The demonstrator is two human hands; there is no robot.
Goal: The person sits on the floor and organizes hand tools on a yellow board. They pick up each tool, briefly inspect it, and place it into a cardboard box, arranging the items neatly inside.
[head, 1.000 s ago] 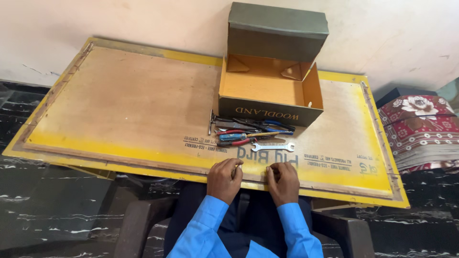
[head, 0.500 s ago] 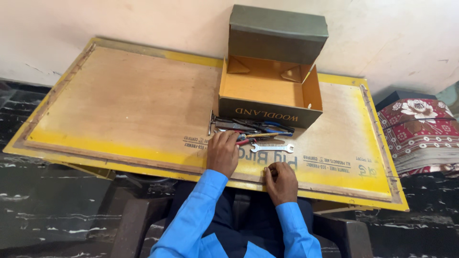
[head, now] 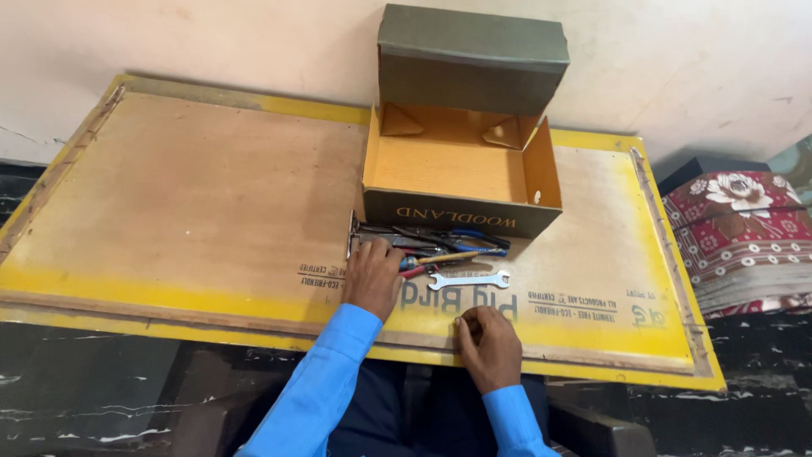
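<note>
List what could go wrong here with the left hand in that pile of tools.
The left hand reaches into a tangled pile of tools; pulling one could drag the others or pinch fingers. The spanner lies loose beside the pile and might get knocked toward the board's near edge. The open box stands right behind and could be shoved.

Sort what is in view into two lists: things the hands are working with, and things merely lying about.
In hand: left hand reaching onto the pile of hand tools; open-ended spanner; open cardboard box.
Lying about: plywood board; floral fabric; right hand resting at the board's edge.
</note>
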